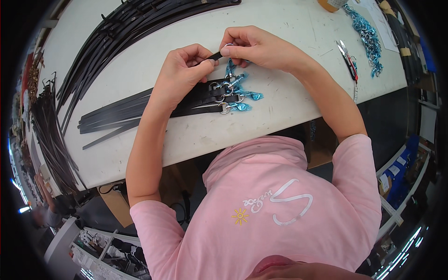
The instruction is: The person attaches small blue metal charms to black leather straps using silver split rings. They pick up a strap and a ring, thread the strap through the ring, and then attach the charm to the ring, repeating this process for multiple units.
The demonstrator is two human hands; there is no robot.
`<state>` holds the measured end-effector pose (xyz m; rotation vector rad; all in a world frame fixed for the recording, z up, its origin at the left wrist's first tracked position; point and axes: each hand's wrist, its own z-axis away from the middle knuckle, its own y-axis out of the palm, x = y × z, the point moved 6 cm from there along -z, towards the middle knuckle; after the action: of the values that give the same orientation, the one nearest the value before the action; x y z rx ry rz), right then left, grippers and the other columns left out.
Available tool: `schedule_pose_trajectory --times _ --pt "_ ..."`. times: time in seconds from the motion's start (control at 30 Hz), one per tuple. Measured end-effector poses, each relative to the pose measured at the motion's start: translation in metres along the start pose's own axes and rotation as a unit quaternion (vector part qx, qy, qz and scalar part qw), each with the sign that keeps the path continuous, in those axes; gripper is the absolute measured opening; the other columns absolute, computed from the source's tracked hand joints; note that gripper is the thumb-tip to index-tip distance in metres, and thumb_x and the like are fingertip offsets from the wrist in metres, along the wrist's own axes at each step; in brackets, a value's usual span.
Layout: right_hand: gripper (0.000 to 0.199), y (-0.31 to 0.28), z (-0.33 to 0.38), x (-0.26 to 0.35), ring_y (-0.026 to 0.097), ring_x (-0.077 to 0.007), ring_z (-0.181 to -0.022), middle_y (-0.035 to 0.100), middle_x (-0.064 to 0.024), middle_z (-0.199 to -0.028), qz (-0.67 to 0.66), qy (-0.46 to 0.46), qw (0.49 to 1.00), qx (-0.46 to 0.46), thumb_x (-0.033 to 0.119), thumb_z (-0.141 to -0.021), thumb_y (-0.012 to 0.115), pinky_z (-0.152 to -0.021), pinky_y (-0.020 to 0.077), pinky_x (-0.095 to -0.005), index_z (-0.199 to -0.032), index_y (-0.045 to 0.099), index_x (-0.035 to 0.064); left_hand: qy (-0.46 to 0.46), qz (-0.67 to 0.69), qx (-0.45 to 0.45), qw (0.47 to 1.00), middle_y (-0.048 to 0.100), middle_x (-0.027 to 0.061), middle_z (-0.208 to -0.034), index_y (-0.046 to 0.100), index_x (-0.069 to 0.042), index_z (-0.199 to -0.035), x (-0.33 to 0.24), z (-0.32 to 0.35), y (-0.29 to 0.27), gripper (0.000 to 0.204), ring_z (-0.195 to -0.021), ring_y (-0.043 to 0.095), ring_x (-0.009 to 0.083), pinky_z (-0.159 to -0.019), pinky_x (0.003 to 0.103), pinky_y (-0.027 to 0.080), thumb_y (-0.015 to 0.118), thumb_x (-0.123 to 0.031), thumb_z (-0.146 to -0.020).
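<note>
Above the white table, my left hand (184, 70) pinches the end of a black strap (215, 56) between thumb and fingers. My right hand (249, 46) is closed on a metal ring (228, 45) at that strap's end. Blue plastic-wrapped hardware hangs just below my right fingers; its upper part is hidden by them. Beneath my hands lies a bundle of finished-looking black straps (116, 112), their right ends fitted with metal rings and blue-wrapped snap hooks (240, 107). My left forearm crosses over the bundle and hides part of it.
A long pile of black straps (93, 51) curves across the back left. More dark strips (51, 135) hang over the left edge. To the right lie red-handled scissors (349, 63) and a heap of blue-wrapped hooks (366, 37). An orange-brown container (331, 4) stands behind.
</note>
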<state>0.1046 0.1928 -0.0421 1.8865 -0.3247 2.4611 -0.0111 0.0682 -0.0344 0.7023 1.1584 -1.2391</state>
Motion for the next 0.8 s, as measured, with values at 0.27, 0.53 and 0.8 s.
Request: schedule_pose_trajectory --times 0.27,0.53,0.8 --pt "0.023 -0.002 0.000 0.002 0.058 -0.0066 -0.077 0.061 0.0005 -0.081 -0.005 0.017 1.000 0.009 0.027 -0.102 0.062 -0.070 0.0503 -0.0233 -0.101 0.063 0.0043 -0.023 0.012 0.042 0.999 0.069 0.0000 -0.082 0.076 -0.004 -0.101 0.000 0.002 -0.008 0.021 -0.072 0.059 0.0065 -0.067 0.021 0.046 0.071 -0.023 -0.092" --pt "0.023 0.000 -0.001 -0.001 0.058 -0.0065 -0.077 0.061 0.0006 -0.081 0.007 0.013 1.000 0.008 0.028 -0.102 0.063 -0.070 0.0505 -0.0233 -0.101 0.064 0.0045 -0.023 -0.002 0.036 0.999 0.067 -0.0011 -0.080 0.075 -0.005 -0.097 0.006 -0.002 -0.006 0.019 -0.070 0.058 0.0062 -0.066 0.021 0.045 0.074 -0.022 -0.090" --pt "0.023 -0.004 0.002 0.001 0.059 -0.0074 -0.076 0.064 -0.0013 -0.082 -0.025 -0.001 1.000 0.007 0.026 -0.102 0.063 -0.072 0.0496 -0.0227 -0.103 0.065 0.0032 0.127 -0.062 -0.036 0.989 0.065 -0.0016 -0.080 0.073 0.000 -0.099 -0.010 0.005 -0.008 0.019 -0.069 0.054 0.0057 -0.062 0.023 0.045 0.077 -0.015 -0.087"
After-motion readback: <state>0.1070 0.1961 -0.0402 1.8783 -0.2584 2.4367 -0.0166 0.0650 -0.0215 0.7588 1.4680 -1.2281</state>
